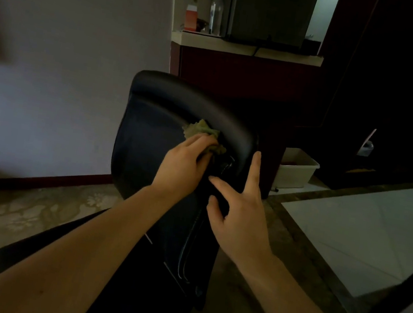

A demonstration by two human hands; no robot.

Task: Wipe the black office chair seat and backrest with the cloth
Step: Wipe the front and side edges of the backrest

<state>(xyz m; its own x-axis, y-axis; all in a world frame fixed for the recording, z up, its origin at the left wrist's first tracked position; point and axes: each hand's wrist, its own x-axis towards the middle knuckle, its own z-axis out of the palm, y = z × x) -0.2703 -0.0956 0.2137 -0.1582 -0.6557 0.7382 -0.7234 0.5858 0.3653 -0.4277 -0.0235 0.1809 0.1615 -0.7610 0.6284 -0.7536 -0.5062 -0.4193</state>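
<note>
backrest (148,141) upright, long axis vertical, front facing left. left hand (185,163) grip closed round cloth (201,128), pressed near top. right hand (242,210) grip open, touching right edge.

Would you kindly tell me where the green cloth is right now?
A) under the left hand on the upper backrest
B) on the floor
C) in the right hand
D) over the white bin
A: the left hand holds the green cloth against the upper backrest, while the right hand rests on the backrest's edge.
</note>
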